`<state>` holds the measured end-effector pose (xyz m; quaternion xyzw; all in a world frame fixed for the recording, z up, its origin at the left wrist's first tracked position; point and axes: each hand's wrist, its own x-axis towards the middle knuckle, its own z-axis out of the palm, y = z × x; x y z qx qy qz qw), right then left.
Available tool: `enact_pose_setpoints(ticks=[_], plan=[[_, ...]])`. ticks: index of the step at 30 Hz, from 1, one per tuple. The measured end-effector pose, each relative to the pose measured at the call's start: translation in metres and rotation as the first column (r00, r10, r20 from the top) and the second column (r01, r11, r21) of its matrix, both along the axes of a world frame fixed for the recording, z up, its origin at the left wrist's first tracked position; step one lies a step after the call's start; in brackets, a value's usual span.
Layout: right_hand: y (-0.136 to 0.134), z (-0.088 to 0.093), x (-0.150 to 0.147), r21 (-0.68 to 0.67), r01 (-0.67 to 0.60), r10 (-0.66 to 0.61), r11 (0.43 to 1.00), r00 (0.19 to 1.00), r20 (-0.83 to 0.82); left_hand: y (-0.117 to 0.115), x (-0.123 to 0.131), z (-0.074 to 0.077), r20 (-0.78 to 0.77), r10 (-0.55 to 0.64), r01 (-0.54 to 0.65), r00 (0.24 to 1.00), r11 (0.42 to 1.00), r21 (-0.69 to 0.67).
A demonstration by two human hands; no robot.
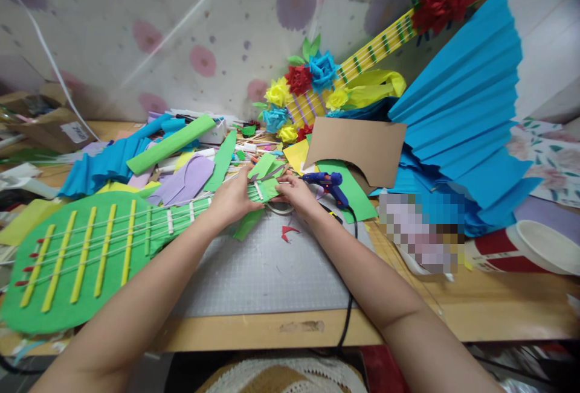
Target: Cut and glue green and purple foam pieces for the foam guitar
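Observation:
A green paper guitar (149, 233) lies at the left, its body marked with yellow strips and white strings running along the neck. My left hand (233, 197) is closed around the neck near its far end, thumb on the near side. My right hand (294, 194) pinches the tip of the neck, where cut pieces of green paper (267, 166) stick up. Some of the right fingers are hidden. Just beyond my right hand, a blue glue gun (327, 179) rests on green paper. Below the hands is a grey cutting mat (254, 278) with red paper scraps (288, 233).
A yellow paper guitar with paper flowers (312, 88) leans on the wall. Brown cardboard (357, 142) and blue crepe paper (466, 103) stand at the right, near a paper cup (498, 251). Purple paper (188, 177) and a green roll (170, 142) lie behind. The glue gun's cord (352, 272) crosses the mat.

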<state>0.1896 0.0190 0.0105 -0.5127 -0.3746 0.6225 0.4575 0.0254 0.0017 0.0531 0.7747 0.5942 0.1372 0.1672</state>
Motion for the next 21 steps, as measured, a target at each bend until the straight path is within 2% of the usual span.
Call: enact_pose_setpoints(ticks=[12, 21], plan=[[0.0002, 0.0005, 0.0008, -0.016, 0.014, -0.013, 1.000, 1.000, 0.013, -0.0022, 0.0033, 0.0028, -0.026, 0.057, -0.057, 0.998, 0.998, -0.005], [0.0009, -0.0015, 0.0004, -0.014, 0.012, -0.012, 1.000, 1.000, 0.012, -0.0012, 0.0010, 0.0007, -0.010, 0.026, -0.025, 1.000, 1.000, 0.019]])
